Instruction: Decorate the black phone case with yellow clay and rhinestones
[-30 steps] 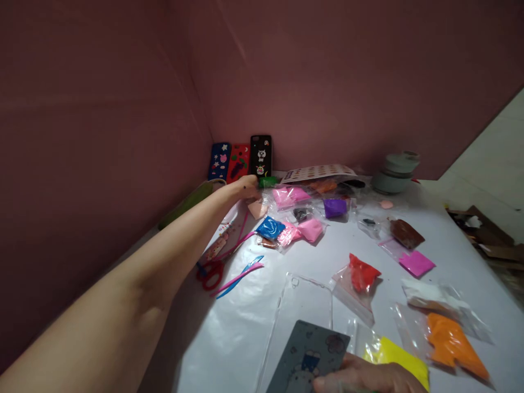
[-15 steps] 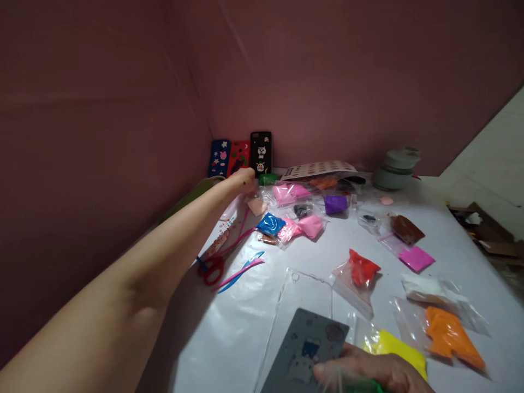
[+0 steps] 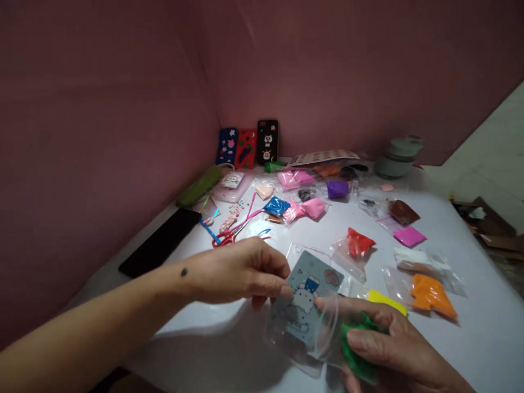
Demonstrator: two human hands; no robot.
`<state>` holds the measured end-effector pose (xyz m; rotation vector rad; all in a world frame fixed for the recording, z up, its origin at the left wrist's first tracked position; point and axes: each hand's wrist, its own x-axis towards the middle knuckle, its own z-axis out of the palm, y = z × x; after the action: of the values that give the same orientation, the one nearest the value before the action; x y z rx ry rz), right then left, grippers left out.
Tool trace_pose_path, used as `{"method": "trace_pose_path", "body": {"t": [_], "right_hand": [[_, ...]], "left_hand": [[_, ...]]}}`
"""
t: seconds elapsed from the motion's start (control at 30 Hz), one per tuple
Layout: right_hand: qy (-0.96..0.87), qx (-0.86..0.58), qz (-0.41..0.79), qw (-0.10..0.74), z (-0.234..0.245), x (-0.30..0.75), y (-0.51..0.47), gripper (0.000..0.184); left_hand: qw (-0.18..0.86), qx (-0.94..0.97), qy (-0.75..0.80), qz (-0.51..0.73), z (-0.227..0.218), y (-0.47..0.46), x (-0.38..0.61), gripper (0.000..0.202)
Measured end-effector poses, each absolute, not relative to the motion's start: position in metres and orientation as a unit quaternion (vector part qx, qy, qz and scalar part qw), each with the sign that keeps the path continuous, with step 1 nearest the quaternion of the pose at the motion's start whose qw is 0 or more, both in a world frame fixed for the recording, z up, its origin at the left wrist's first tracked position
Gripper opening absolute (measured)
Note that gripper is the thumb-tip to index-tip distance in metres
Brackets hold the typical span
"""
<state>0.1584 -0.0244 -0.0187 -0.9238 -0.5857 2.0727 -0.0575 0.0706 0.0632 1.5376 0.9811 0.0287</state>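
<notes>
A grey-blue card (image 3: 311, 285) with a white cat character in blue is tilted in front of me. My left hand (image 3: 257, 270) has its fingers curled at the card's left edge, the thumb on its border. My right hand (image 3: 385, 333) grips a clear zip bag of green clay (image 3: 362, 349), while its index fingertip rests on the card. A transparent phone case (image 3: 305, 367) lies behind and under the card, partly hidden. The lower fingers of my right hand are partly out of sight.
Red scissors (image 3: 221, 239) and coloured tools lie to the left, beside a black phone-like slab (image 3: 161, 243). Bags of red (image 3: 359, 243), orange (image 3: 434, 295) and yellow clay (image 3: 387, 302) lie to the right. Decorated cases (image 3: 246, 148) stand at the back near a grey-green jar (image 3: 396, 158).
My left hand has come back from the far left, near the standing cases, to the card's left edge. The card and green clay bag in my right hand now show more fully.
</notes>
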Motion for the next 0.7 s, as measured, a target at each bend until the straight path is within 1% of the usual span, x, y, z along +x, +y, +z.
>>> {"method": "trace_pose_path", "body": {"t": [0.13,0.23,0.3,0.37,0.53,0.7], "right_hand": [[-0.274,-0.336,0.809,0.397,-0.018,0.158,-0.021,0.033],[-0.298,-0.337,0.796,0.405,-0.016,0.158,-0.02,0.033],[-0.308,-0.345,0.789,0.404,-0.017,0.157,-0.021,0.027],[-0.326,-0.344,0.792,0.384,-0.02,0.156,-0.023,0.025],[-0.375,-0.344,0.792,0.338,-0.029,0.157,-0.027,0.032],[-0.425,-0.374,0.772,0.29,-0.039,0.163,-0.023,0.036]], "left_hand": [[0.622,0.632,0.455,0.082,0.049,0.058,-0.061,0.025],[0.627,0.604,0.465,0.164,0.036,0.062,-0.069,0.025],[0.637,0.591,0.454,0.199,0.027,0.064,-0.074,0.024],[0.643,0.584,0.445,0.217,0.02,0.065,-0.076,0.025],[0.633,0.591,0.436,0.244,0.015,0.069,-0.081,0.025],[0.626,0.589,0.446,0.25,0.011,0.077,-0.084,0.02]]}}
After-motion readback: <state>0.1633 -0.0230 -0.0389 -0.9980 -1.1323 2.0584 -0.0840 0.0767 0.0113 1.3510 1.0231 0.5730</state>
